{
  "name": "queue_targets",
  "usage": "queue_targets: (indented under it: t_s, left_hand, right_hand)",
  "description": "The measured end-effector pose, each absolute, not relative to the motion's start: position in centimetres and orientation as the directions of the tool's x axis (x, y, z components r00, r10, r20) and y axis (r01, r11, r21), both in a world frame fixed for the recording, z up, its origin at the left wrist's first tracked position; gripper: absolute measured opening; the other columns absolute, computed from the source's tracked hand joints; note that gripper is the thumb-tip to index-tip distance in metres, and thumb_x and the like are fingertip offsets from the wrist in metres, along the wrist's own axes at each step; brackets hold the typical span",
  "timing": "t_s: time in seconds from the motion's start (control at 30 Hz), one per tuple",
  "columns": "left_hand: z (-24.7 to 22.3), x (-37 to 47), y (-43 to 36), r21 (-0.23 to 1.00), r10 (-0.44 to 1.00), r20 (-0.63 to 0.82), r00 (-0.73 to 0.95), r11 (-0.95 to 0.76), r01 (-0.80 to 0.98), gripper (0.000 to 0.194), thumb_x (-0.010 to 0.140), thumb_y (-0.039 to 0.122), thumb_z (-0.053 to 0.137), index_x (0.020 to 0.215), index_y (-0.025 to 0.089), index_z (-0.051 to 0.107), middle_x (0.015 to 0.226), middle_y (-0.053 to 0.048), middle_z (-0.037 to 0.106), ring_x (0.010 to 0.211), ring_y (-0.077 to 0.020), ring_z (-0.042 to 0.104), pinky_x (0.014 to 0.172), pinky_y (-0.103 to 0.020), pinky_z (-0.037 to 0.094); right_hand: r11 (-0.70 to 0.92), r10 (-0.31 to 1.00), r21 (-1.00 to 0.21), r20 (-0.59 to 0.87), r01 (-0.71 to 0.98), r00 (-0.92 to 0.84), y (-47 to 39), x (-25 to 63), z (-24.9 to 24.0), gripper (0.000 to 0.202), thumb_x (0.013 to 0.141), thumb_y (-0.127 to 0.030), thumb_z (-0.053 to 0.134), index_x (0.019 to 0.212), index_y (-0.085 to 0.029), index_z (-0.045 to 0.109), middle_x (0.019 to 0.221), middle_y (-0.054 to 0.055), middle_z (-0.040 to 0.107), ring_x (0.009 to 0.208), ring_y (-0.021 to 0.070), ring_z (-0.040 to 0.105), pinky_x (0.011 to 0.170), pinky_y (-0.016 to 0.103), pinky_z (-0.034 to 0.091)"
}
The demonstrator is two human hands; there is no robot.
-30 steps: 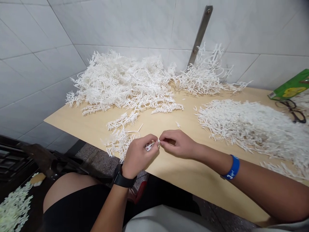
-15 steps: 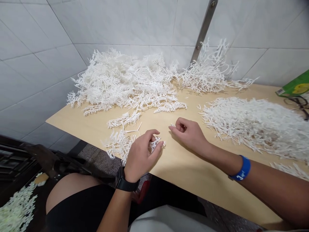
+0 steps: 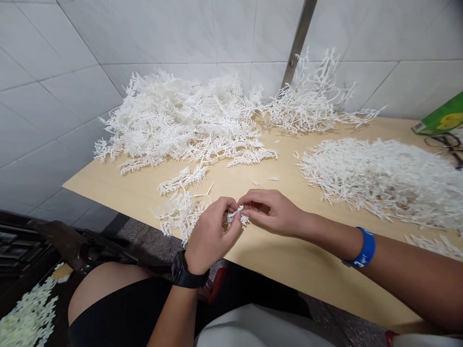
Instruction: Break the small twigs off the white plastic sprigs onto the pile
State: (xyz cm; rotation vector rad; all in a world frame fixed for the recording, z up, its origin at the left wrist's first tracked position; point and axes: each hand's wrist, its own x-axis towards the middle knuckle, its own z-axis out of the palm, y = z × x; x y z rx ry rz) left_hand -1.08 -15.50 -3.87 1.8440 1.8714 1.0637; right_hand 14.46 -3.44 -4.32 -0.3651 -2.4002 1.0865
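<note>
Near the table's front edge, my left hand is closed on a small white branched plastic sprig. The fingertips of my right hand meet the sprig from the right and pinch at it; exactly what they grip is too small to make out. A larger branched white piece lies just left of my left hand, partly hidden behind it. Small loose white bits lie on the table just beyond my right hand.
A big heap of white branched sprigs fills the back left. Bare white stems are piled by a metal strip. Loose white pieces spread at right, near a green packet and eyeglasses. Tiled walls border the table.
My right hand has moved left and down to the sprig in my left hand. Small white pieces that were at its fingertips now lie on the table.
</note>
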Motion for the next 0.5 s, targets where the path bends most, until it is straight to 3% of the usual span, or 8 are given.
queue_targets:
  t_s: [0.17,0.37,0.5]
  left_hand:
    - [-3.94,-1.06,-15.51,0.676,0.952,0.294,-0.089,-0.142,0.723,0.009,0.091,0.021,0.053,0.1,0.021,0.053,0.092,-0.002,0.066,0.086,-0.016,0.065,0.075,-0.027,0.047]
    - [-4.16,-1.0,-15.4,0.562,0.936,0.338,-0.102,-0.114,0.819,0.009,0.092,0.021,0.051,0.101,0.02,0.054,0.091,-0.003,0.066,0.084,-0.0178,0.062,0.077,-0.031,0.046]
    - [-4.22,-1.01,-15.41,0.557,0.925,0.359,-0.125,-0.104,0.824,0.01,0.091,0.018,0.05,0.1,0.02,0.053,0.088,-0.003,0.065,0.082,-0.0179,0.061,0.075,-0.03,0.046]
  right_hand:
    - [0.645,0.415,-0.762,0.285,0.058,-0.864,-3.43,14.42,-4.44,0.014,0.088,-0.017,0.056,0.097,-0.016,0.067,0.078,0.002,0.064,0.065,0.0107,0.053,0.059,0.022,0.04]
    - [0.605,0.45,-0.793,0.263,0.075,-0.853,-3.5,14.55,-4.63,0.006,0.087,-0.017,0.056,0.085,-0.017,0.062,0.072,0.0,0.06,0.06,0.0091,0.049,0.056,0.021,0.038]
    - [0.575,0.479,-0.81,0.217,0.118,-0.85,-3.45,14.55,-4.6,0.007,0.088,-0.022,0.058,0.084,-0.017,0.061,0.068,-0.002,0.057,0.059,0.0089,0.047,0.056,0.021,0.037]
